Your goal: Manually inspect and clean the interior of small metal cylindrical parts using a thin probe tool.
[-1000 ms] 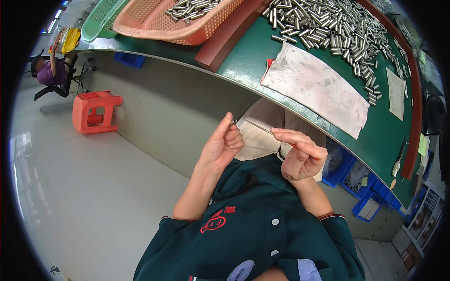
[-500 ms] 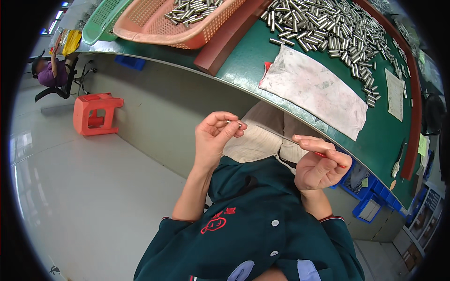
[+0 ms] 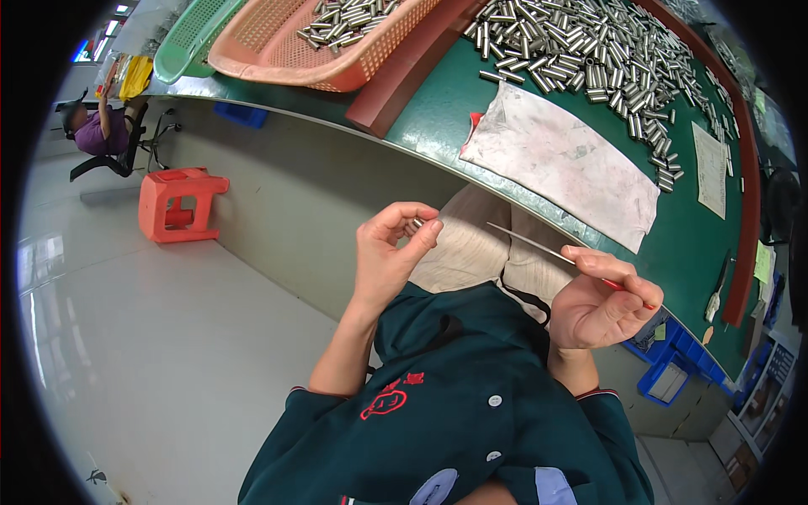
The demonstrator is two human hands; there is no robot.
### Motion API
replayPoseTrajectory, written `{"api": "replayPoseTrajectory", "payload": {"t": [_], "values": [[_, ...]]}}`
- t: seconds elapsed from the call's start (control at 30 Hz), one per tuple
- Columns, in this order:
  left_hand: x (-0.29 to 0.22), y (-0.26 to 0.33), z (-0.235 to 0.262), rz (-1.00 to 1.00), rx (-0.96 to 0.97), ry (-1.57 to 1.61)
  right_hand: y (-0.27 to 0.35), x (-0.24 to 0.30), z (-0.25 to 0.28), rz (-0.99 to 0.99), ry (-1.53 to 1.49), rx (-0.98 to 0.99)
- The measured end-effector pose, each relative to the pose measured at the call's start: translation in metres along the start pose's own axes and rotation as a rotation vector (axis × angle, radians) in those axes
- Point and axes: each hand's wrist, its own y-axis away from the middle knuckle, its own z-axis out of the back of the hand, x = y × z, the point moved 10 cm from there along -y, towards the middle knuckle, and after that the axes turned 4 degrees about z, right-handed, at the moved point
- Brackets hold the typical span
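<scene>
My left hand (image 3: pixel 379 257) is closed, pinching a small shiny metal sleeve (image 3: pixel 417 223) that the fingers partly cover. My right hand (image 3: pixel 608 301) grips a thin needle file (image 3: pixel 532 243) by its red handle (image 3: pixel 614 285). The file's slim metal shaft points toward the left hand, and its tip is apart from the sleeve. Both hands are held over my lap, in front of the green table's (image 3: pixel 429 126) edge. A stained white cloth (image 3: pixel 564 164) lies along that edge, with a big heap of metal sleeves (image 3: pixel 589 59) behind it.
A pink basket (image 3: pixel 328 76) holding some sleeves stands at the far left, beside a green basket (image 3: pixel 181 46). A dark red bar (image 3: pixel 391 88) separates it from the heap. Blue bins (image 3: pixel 665 374) hang below the right edge. A red stool (image 3: pixel 181 206) and a seated person (image 3: pixel 97 130) are leftward.
My right hand has moved to the right with the file, drawing its tip away from my left hand. The sleeve has shifted slightly among the left fingers.
</scene>
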Motion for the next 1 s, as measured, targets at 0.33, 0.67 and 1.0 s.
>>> {"api": "replayPoseTrajectory", "payload": {"t": [0.33,0.67,1.0], "values": [[-0.004,-0.007,-0.004,0.057,-0.046,-0.199,-0.011,0.003,0.020,0.057,0.055,-0.061],[-0.101,0.001,-0.026,-0.362,-0.093,-0.619,-0.030,0.011,0.049,0.107,0.127,-0.201],[-0.225,-0.061,0.004,-0.730,-0.426,-1.115,-0.033,0.010,0.053,0.109,0.098,-0.124]]}}
